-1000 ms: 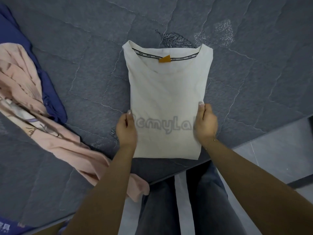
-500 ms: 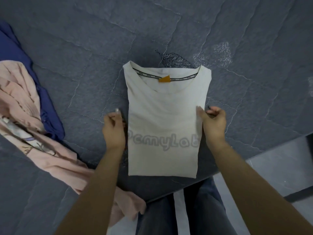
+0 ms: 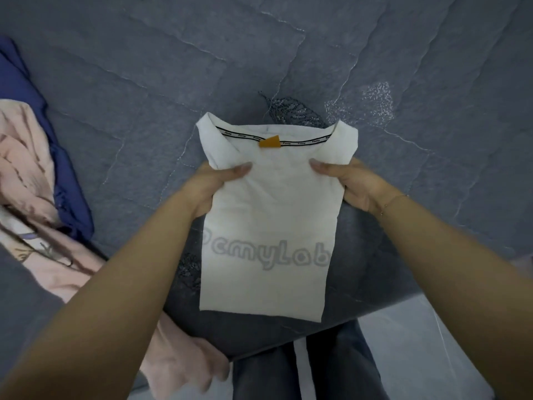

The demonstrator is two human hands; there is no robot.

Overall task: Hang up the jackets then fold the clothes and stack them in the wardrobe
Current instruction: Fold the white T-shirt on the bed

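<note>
Shirt point(image 3: 271, 226) is lifted a bit over the bed point(image 3: 144, 82), near its edge. My left hand point(image 3: 213, 183) and right hand point(image 3: 352, 186) pinch its two sides below the collar, so I can fold it across. Collar points away from me; its long way runs toward me.

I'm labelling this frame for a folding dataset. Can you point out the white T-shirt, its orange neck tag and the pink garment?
white T-shirt point(image 3: 271, 220), head view, on the front panel above the grey lettering.
orange neck tag point(image 3: 269, 142), head view, on the tag's middle.
pink garment point(image 3: 26, 157), head view, on its crumpled upper folds.
</note>
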